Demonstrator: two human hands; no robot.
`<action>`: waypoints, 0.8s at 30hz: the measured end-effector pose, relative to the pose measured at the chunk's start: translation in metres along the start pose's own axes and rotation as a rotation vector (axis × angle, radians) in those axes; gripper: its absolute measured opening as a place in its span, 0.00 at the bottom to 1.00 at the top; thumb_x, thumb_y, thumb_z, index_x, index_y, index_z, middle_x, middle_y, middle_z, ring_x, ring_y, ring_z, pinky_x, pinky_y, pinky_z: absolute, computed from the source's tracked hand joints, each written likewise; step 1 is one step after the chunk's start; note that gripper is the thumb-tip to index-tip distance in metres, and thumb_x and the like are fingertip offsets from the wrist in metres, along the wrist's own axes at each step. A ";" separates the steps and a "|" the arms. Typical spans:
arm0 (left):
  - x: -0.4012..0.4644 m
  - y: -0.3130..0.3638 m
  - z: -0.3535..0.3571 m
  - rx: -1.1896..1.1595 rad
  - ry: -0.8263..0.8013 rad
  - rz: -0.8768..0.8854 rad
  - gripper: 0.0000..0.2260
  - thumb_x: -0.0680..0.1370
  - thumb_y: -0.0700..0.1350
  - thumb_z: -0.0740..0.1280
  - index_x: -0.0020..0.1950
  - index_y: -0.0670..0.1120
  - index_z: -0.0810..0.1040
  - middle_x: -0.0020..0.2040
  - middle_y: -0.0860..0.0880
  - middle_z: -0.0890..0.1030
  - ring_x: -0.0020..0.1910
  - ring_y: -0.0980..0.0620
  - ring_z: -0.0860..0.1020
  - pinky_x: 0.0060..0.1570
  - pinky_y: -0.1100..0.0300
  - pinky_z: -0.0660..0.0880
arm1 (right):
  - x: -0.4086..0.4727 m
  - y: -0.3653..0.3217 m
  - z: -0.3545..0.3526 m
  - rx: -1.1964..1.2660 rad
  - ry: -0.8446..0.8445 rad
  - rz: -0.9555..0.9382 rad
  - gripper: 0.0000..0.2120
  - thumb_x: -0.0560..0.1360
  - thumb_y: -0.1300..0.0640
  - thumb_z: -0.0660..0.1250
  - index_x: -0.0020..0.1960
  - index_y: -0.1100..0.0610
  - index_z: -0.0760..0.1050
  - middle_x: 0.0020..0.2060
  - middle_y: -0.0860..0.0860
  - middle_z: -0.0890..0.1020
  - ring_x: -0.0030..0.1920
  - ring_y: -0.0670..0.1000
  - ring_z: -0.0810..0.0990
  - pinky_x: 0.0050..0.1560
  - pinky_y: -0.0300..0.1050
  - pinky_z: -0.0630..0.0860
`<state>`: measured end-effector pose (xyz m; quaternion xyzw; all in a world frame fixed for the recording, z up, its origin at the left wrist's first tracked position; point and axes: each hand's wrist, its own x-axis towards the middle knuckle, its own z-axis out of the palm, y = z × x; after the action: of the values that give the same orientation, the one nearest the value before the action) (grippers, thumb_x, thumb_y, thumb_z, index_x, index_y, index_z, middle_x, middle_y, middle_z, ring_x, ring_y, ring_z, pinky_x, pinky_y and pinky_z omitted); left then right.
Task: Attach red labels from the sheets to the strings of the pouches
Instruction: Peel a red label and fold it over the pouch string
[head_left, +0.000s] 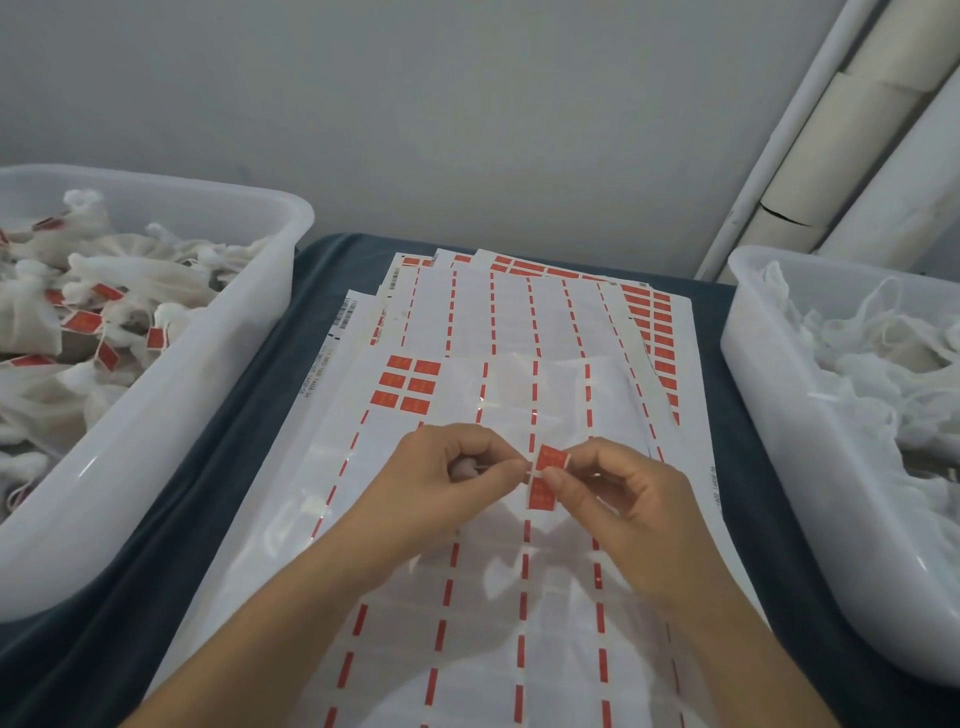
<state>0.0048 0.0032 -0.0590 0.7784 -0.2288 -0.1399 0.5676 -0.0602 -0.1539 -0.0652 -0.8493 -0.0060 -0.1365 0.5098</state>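
The right hand (618, 493) pinches a red label (545, 480) between thumb and forefinger, holding it upright above the sheets. At its nine o'clock the left hand (447, 467) is curled, fingertips pinching something thin right against the label's left edge — likely a pouch string, though it is too fine to tell. A bit of white shows inside the left palm.

Under both hands lies the top label sheet (363, 519), mostly peeled, with six red labels (410, 385) left at eleven o'clock. More sheets (519, 312) fan out beneath it toward twelve o'clock, all on a dark blue cloth (249, 415).

At nine to ten o'clock a white tub (208, 374) holds pouches (130, 291) already carrying red tags. At three o'clock another white tub (769, 415) holds untagged pouches (883, 364) — a loose white heap.
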 end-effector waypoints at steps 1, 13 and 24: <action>0.000 0.000 0.000 0.003 -0.007 0.008 0.06 0.71 0.51 0.68 0.34 0.60 0.79 0.36 0.62 0.80 0.39 0.66 0.77 0.36 0.78 0.70 | 0.000 0.000 0.000 -0.018 0.000 -0.014 0.05 0.66 0.44 0.64 0.40 0.43 0.75 0.41 0.34 0.81 0.44 0.36 0.80 0.43 0.24 0.72; -0.002 0.001 0.003 0.118 0.024 0.057 0.10 0.73 0.43 0.69 0.34 0.56 0.77 0.35 0.63 0.78 0.38 0.67 0.75 0.36 0.78 0.69 | -0.001 0.000 0.002 -0.113 0.012 -0.067 0.02 0.65 0.42 0.63 0.38 0.37 0.73 0.35 0.29 0.79 0.45 0.36 0.78 0.44 0.24 0.73; 0.000 0.001 -0.006 -0.284 0.014 -0.147 0.10 0.73 0.44 0.69 0.31 0.49 0.80 0.27 0.55 0.74 0.26 0.63 0.71 0.29 0.74 0.69 | 0.011 0.003 -0.030 0.320 0.333 0.172 0.16 0.65 0.44 0.68 0.53 0.40 0.76 0.46 0.33 0.81 0.47 0.38 0.81 0.39 0.29 0.78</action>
<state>0.0073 0.0079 -0.0561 0.7060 -0.1453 -0.2065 0.6616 -0.0560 -0.1826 -0.0517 -0.7210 0.1290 -0.2282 0.6414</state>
